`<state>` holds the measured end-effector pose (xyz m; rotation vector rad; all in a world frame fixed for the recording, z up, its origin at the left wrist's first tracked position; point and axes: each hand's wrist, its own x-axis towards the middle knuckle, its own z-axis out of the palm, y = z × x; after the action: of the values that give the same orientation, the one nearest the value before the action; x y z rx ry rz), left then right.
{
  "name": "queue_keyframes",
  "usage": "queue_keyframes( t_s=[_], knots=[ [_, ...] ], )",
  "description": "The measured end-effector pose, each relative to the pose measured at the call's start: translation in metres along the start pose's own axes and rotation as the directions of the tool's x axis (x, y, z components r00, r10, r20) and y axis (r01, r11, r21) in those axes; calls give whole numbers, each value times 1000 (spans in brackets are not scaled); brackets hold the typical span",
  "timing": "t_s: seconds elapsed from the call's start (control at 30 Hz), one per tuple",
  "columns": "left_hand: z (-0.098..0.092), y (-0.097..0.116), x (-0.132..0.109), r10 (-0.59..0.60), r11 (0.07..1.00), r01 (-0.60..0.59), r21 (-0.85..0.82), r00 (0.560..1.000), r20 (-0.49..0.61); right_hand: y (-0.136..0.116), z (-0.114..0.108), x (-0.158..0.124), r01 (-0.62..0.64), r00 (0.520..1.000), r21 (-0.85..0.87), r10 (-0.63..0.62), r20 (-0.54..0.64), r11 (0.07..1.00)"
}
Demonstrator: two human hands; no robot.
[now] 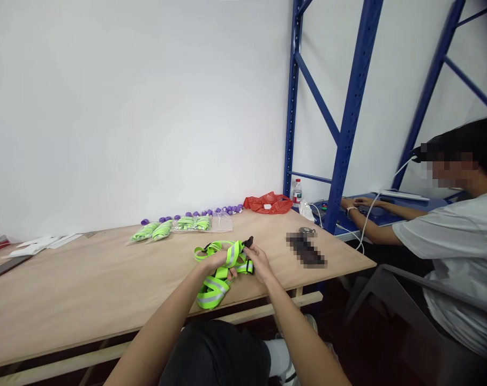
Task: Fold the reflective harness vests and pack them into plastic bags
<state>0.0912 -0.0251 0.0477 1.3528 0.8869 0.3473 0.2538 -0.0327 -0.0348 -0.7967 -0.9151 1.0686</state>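
Note:
Bright yellow-green reflective straps [213, 294] with a silver stripe lie bunched at the table's front edge. My left hand [219, 261] is in among them, its fingers curled and a band passing over it. Part of that hand is hidden by the webbing. At the strap's upper end is a black plastic buckle [248, 242], which my right hand [260, 262] pinches between thumb and fingers. A black slider [249, 266] sits on a band beside the right hand.
Bagged green straps [162, 230] and small purple rolls [229, 209] line the wall, near a red plastic bag [267, 203]. A bottle [297, 192] stands by the blue rack [343, 145]. Papers [42, 246] lie left. At right, a person [452, 230] works at a blue surface.

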Motion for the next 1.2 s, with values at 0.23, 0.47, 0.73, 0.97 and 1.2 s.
queue_keyframes(
  t_s=[0.23,0.47,0.73,0.97,1.2],
  knots=[
    [-33,1,-21,-18,992,30,-125,995,94,2,-3,5,22,990,113,-5,-143,993],
    [-65,-6,-56,233,967,-246,60,958,170,1,-9,5,24,982,211,17,-189,977],
    [-76,24,-107,83,856,-172,488,977,198,-7,-1,2,58,967,154,-18,-253,986],
    [-85,65,-175,215,631,-86,771,974,-68,-58,-10,6,170,914,141,-102,-394,975],
    [-76,79,-225,442,671,-388,632,894,79,-144,-10,10,324,879,105,-258,-401,940]
  ],
)
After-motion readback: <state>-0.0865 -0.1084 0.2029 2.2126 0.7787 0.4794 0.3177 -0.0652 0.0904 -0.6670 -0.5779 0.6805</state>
